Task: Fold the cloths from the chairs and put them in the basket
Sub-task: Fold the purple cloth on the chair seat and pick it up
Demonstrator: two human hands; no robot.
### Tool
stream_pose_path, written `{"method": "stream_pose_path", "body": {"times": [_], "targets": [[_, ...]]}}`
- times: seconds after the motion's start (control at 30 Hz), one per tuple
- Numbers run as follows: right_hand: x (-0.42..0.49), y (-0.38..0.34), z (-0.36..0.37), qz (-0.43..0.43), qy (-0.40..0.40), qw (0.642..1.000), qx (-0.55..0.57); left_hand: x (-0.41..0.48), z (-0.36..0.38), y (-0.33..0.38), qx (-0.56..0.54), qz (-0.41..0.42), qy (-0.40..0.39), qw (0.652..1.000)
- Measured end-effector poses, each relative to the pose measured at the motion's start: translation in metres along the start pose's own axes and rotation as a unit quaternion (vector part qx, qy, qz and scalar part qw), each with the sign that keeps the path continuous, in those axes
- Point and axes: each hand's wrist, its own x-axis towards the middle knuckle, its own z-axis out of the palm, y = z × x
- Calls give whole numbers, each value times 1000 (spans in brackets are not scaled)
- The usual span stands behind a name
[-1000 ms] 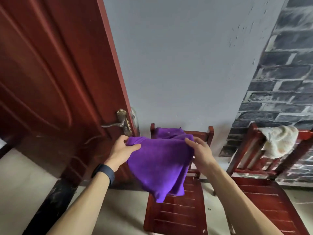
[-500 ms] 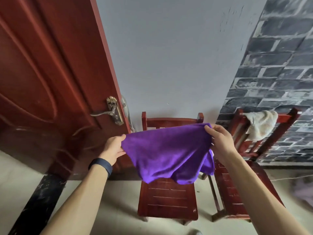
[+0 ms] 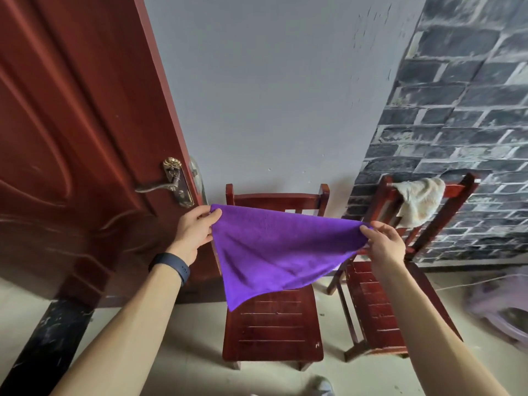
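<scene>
A purple cloth [image 3: 274, 247] hangs stretched in the air between my two hands, above a dark red wooden chair [image 3: 274, 324]. My left hand [image 3: 195, 230] pinches its upper left corner. My right hand [image 3: 384, 247] pinches the right corner, a little lower. The cloth's free corner droops down over the chair seat. A cream cloth [image 3: 418, 200] is draped over the backrest of a second red chair [image 3: 374, 310] to the right. A blurred pale purple basket [image 3: 503, 307] shows at the right edge.
A red-brown door [image 3: 71, 138] with a brass handle [image 3: 168, 182] stands open on the left. A grey wall is behind the chairs and a dark brick-pattern wall [image 3: 457, 110] is at right. The floor is pale tile.
My hands have moved apart and spread the purple cloth from a bunched drape into a taut sheet. The view has pulled back from the chairs, and the basket has come into view.
</scene>
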Motion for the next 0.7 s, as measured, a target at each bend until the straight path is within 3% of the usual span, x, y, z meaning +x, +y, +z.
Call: {"method": "stream_pose_path", "body": {"times": [0.13, 0.23, 0.3, 0.37, 0.43, 0.5, 0.6, 0.7], "targets": [[0, 25, -6, -74, -21, 968, -239, -1, 2, -14, 25, -18, 47, 998], [4, 35, -12, -91, -51, 935, -339, -5, -7, -31, 138, -48, 48, 988], [4, 44, -14, -58, -110, 901, -415, -8, -14, -43, 224, -67, 28, 972], [0, 53, -17, -11, -149, 902, -406, -12, -18, -53, 236, -102, 16, 966], [-6, 56, -22, 74, -198, 930, -301, -18, -21, -61, 177, -148, 10, 973], [-11, 59, -29, 135, -246, 929, -242, -23, -28, -67, 116, -168, -8, 979], [-20, 77, -37, 93, -289, 885, -354, -30, -41, -82, 102, -162, -46, 980], [-31, 105, -46, 28, -274, 827, -490, -38, -49, -110, 265, -118, -95, 952]]}}
